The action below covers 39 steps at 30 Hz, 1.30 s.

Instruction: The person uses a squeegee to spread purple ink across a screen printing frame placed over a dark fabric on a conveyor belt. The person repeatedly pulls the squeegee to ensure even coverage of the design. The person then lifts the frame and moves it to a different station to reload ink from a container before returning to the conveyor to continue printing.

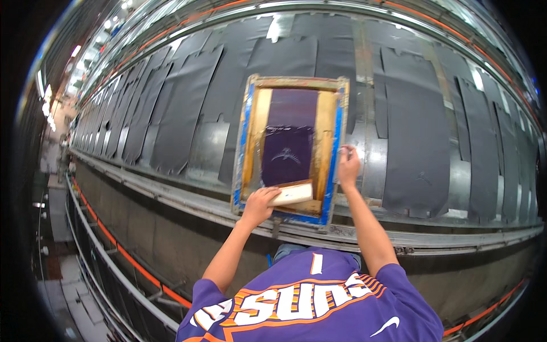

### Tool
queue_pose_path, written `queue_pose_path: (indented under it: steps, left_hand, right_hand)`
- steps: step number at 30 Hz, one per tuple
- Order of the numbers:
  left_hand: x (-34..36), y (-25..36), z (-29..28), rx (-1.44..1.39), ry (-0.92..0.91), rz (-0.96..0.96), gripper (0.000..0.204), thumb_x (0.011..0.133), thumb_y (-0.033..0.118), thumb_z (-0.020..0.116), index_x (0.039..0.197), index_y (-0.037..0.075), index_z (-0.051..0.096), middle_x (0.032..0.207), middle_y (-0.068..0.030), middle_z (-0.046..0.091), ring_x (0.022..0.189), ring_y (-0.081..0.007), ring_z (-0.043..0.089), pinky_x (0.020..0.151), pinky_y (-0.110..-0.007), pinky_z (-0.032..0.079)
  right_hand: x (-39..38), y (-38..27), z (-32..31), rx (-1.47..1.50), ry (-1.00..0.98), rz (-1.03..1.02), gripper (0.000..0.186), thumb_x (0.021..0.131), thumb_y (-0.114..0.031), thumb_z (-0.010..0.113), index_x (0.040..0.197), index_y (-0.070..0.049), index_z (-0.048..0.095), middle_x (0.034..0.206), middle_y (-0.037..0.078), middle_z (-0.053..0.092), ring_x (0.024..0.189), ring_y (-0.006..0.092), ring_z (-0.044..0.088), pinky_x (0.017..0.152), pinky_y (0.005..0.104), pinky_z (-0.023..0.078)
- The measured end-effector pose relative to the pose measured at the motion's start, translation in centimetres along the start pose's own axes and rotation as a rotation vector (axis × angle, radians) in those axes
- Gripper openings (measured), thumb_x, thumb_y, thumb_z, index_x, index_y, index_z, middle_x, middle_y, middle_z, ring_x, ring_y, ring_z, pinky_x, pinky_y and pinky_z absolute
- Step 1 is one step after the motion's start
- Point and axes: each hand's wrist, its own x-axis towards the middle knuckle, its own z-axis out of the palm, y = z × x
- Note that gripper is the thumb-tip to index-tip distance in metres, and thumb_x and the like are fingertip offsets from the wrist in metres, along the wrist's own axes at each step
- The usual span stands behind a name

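Note:
A screen printing frame (336, 128), edged with blue tape, lies over dark sheet pieces on the long table. Its mesh shows a dark purple area (285, 149) with a pale curved mark, and brownish-yellow borders. Near the frame's close end, my left hand (260, 206) is closed on the left end of a squeegee (292, 194) with a cream-coloured handle, which lies crosswise on the mesh. At the frame's right side, my right hand (349, 168) has its fingers curled against the outer edge.
Black flat cut pieces (416, 131) lie in rows along the metal table (211, 149) on both sides of the frame. A metal rail (171, 182) runs along the table's near edge. Orange-striped rails (134, 256) run at the lower left.

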Motion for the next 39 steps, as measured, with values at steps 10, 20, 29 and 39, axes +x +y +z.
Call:
queue_pose_path:
  steps: [10,20,29,39]
  left_hand:
    - [-2.2,0.3,3.3,0.083,0.079,-0.042,0.054,0.074,-0.008,0.066,0.127,0.005,0.067,0.134,-0.0129,0.064,0.125,-0.0349,0.058,0.108,-0.045,0.044]
    - [-2.6,-2.0,1.1,-0.058,0.185,-0.011,0.054,0.074,-0.01,0.068,0.125,0.006,0.07,0.128,-0.0149,0.069,0.123,-0.0317,0.063,0.106,-0.04,0.048]
    - [-5.6,-4.4,1.1,0.06,0.058,0.202,0.058,0.07,-0.006,0.066,0.125,0.013,0.069,0.132,-0.0067,0.067,0.124,-0.0298,0.061,0.107,-0.044,0.047]
    - [11.8,-9.9,-2.4,-0.057,0.065,0.188,0.044,0.077,-0.004,0.066,0.116,0.015,0.073,0.119,-0.008,0.073,0.111,-0.0291,0.068,0.097,-0.041,0.054]
  right_hand:
    - [-1.0,-1.5,-0.1,0.041,-0.123,0.198,0.018,0.096,-0.022,0.056,0.111,-0.013,0.061,0.077,0.026,0.067,0.079,0.0479,0.066,0.072,0.0579,0.05]
    - [-0.8,-0.8,0.4,-0.083,-0.007,0.026,0.019,0.097,-0.024,0.053,0.111,-0.015,0.063,0.083,0.021,0.07,0.078,0.0449,0.068,0.07,0.0554,0.053]
    - [-1.3,-1.1,1.8,-0.353,-0.094,0.207,0.021,0.099,-0.026,0.056,0.117,-0.019,0.064,0.085,0.023,0.071,0.084,0.0457,0.068,0.074,0.0556,0.052]
    - [0.6,-12.9,0.9,-0.688,-0.444,-0.332,0.041,0.086,-0.028,0.074,0.123,-0.01,0.069,0.121,0.014,0.063,0.117,0.0291,0.058,0.1,0.0409,0.045]
